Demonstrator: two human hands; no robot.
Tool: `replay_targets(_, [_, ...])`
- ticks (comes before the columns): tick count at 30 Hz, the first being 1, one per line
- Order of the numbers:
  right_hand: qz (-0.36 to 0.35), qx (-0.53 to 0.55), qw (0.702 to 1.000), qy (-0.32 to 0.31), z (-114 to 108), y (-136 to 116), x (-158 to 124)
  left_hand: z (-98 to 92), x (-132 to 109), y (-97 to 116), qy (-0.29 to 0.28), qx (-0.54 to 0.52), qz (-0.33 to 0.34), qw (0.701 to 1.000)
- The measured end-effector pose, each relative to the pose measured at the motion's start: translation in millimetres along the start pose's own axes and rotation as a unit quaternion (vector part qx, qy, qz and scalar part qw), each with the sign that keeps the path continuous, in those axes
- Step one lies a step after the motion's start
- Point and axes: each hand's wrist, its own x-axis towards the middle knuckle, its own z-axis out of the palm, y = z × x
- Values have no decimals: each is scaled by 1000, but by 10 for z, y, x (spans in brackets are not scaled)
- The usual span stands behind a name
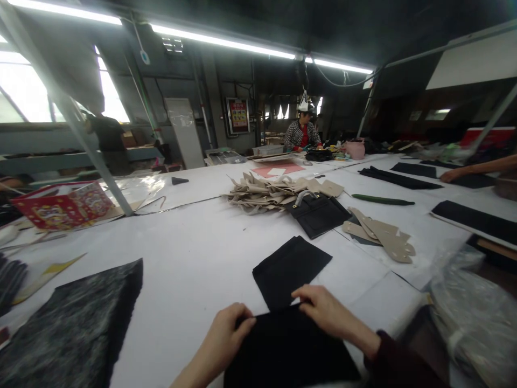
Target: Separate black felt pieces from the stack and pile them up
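A black fabric panel lies before me at the table's near edge. My left hand pinches its far left corner between thumb and fingers. Along the same far edge, to the right, my right hand grips the panel, thumb underneath or behind, which I cannot tell. Just beyond sits a small stack of black fabric pieces, its near corner meeting the panel's edge. Farther off is a black handbag with a grey handle, beside a heap of beige strap-like pieces.
Flat beige pieces lie right of the bag, near a long green cucumber-like object. A dark fuzzy stack is at left, clear plastic at right. Another person's hand touches dark fabric; a person works across the table.
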Motion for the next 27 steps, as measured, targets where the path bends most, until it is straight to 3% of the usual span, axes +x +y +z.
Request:
replay_targets(3, [26, -96, 995, -29, -353, 419, 636, 248, 582, 160, 97, 16, 1, 995])
replay_targets(6, [54, -136, 989, -22, -420, 723, 1159, 439, 1128, 224, 147, 43, -38, 987])
replay_targets(10, [78, -167, 983, 25, -211, 866, 1489, 570, 1580, 182, 161, 70, -87, 981])
replay_targets(14, [82, -152, 981, 86, 242, 814, 1439, 632, 1690, 55, 157, 87, -115, 977])
replay_targets(17, [97, -122, 980, 127, 541, 781, 1318, 609, 1565, -47, 158, 87, -100, 978])
replay_targets(20, [111, -88, 973, 181, 635, 768, 1231, 446, 1204, -198, 166, 90, -58, 980])
replay_targets(23, [104, -49, 968, 222, 599, 677, 1138, 128, 572, -478, 181, 112, -37, 976])
replay_targets(27, [56, 7, 972, 226, 647, 302, 881, -405, -518, -1053, 247, 156, -80, 953])
